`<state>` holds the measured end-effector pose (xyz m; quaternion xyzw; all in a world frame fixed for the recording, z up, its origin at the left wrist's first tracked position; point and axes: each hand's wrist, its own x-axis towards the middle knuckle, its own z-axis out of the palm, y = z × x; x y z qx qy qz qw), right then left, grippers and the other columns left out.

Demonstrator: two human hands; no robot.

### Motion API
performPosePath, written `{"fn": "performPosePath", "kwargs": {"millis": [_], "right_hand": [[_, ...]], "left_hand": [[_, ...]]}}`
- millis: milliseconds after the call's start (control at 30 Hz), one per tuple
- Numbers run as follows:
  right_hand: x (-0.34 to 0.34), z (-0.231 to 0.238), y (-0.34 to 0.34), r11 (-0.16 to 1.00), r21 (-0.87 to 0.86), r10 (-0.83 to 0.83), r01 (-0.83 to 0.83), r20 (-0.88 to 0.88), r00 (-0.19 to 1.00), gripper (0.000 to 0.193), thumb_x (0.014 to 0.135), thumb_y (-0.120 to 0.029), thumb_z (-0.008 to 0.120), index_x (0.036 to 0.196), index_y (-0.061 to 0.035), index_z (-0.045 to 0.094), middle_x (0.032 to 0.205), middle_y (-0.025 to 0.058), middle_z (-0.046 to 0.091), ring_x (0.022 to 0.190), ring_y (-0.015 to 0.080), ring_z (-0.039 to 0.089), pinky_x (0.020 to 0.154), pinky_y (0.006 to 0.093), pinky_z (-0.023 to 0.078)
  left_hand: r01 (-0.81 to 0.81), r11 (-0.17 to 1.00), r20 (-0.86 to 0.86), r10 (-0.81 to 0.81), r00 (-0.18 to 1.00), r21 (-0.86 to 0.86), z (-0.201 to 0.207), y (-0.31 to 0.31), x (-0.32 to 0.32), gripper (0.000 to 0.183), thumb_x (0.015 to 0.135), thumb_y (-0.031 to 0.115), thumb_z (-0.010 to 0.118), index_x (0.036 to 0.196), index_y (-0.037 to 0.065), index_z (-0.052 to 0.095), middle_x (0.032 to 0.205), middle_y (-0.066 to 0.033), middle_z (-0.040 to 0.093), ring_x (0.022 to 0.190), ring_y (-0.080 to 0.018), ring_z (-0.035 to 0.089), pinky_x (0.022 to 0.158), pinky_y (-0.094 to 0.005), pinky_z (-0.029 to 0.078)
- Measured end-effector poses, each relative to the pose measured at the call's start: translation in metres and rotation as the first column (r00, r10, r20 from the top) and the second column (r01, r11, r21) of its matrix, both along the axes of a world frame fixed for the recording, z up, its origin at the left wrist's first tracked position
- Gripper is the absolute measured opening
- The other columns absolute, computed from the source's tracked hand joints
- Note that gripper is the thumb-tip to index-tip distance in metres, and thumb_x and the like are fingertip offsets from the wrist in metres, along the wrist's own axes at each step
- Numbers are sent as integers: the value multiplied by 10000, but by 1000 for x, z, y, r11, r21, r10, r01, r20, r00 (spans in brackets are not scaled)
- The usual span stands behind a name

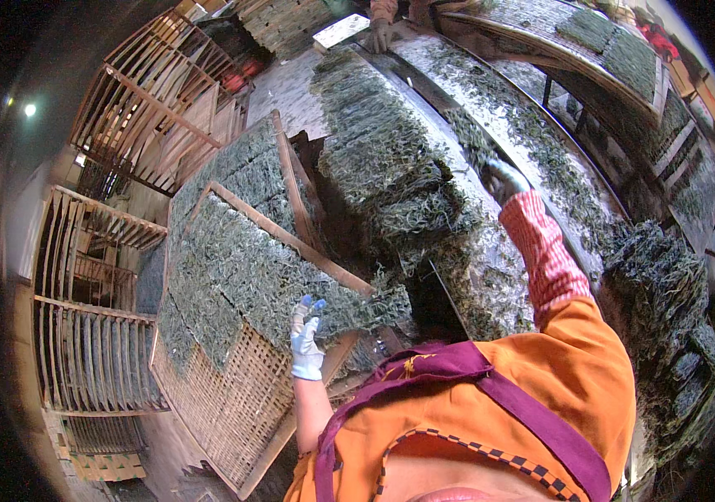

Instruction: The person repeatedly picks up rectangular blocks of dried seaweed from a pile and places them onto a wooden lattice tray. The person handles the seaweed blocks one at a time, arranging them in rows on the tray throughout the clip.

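My left hand (307,341), in a pale glove with blue fingertips, is held up at the edge of a woven tray (249,393). Its fingers are apart, with the thumb side close to a mat of dark green, seaweed-like strands (240,268) on that tray. On the right, my right hand (506,180), gloved, reaches forward over a long bench. It grips one end of a narrow sheet of green strands (468,138), slightly blurred. Between the hands lies a long row of stacked strand sheets (383,167); their near ends hang ragged.
Slatted wooden racks (98,360) stand at left. Another wood-framed tray (291,184) lies beyond the near one. A tall strand heap (658,309) is by my right elbow. Across the bench, another person's gloved hand (381,35) rests near a white box (341,32). A raised tray (600,42) stands far right.
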<state>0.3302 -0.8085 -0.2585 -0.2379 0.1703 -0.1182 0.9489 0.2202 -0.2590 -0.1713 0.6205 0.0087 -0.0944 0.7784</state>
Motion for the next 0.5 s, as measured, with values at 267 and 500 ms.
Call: {"fn": "performPosePath", "kwargs": {"millis": [267, 500], "right_hand": [[22, 20, -27, 846, -526, -181, -91, -442, 878, 370, 810, -71, 697, 1151, -69, 553, 1073, 101, 616, 918, 230, 606, 775, 363, 527], [-91, 74, 159, 725, -528, 568, -443, 93, 818, 645, 788, -225, 753, 1323, -11, 463, 1164, 53, 609, 1015, 172, 589, 876, 296, 467]], "left_hand": [[-47, 995, 79, 41, 996, 82, 3, -3, -3, 549, 823, 38, 534, 1364, 47, 442, 1235, -87, 576, 1129, -153, 531, 947, -275, 415], [123, 991, 164, -114, 980, -48, 43, -11, -3, 595, 814, 159, 616, 1371, 45, 442, 1202, -106, 606, 1104, -180, 568, 968, -311, 412]]}}
